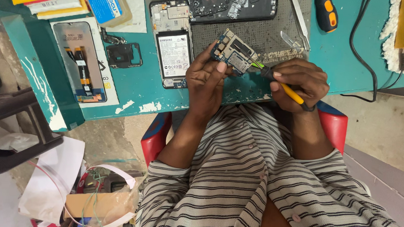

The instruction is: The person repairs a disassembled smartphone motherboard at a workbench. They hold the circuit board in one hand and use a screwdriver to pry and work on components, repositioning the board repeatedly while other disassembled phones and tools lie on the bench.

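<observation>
The step in hand appears to be work on a loose phone circuit board (233, 56) with a tool tip. The left hand (207, 79) is closed around the board's lower edge, holding it tilted just above the table (132, 87). The right hand (300, 79) is closed on a yellow-handled screwdriver (280, 83), its tip touching the board's right edge. The next move likely calls for a steady left-hand grip and light, precise pressure at the tip, since the parts are small. To the left of the board, an opened phone (172, 43) lies flat, its battery bearing a white rectangular label. Farther left, a screen panel (79, 62) rests on a white sheet. At the top edge sit a blue-labelled clear bottle (109, 8) and flat yellow and white packets (56, 5). An orange-and-black screwdriver (325, 8) lies at the upper right, well apart from both hands.
</observation>
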Action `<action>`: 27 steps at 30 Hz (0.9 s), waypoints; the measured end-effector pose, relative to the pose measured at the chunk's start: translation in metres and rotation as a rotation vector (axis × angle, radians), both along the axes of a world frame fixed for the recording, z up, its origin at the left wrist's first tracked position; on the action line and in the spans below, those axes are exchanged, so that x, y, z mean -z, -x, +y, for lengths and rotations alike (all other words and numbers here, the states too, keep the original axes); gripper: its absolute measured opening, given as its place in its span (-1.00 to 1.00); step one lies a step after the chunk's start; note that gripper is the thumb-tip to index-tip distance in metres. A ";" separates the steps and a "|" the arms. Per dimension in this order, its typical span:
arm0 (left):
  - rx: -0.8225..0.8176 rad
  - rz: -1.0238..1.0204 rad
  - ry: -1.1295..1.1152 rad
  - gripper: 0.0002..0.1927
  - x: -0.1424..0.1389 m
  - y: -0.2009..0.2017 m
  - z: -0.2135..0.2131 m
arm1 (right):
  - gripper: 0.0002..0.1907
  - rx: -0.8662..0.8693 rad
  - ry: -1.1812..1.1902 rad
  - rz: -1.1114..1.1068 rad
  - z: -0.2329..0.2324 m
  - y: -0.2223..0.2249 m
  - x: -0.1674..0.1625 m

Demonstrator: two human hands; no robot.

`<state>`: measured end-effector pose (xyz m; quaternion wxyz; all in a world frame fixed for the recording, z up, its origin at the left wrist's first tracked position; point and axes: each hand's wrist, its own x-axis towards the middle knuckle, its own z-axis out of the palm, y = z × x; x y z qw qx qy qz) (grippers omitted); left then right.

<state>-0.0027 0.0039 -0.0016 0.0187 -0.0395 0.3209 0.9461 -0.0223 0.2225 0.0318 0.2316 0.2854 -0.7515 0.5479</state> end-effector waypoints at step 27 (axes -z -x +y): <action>-0.026 0.010 0.037 -0.53 -0.035 -0.005 0.018 | -0.76 0.043 0.028 -0.006 0.019 -0.012 -0.037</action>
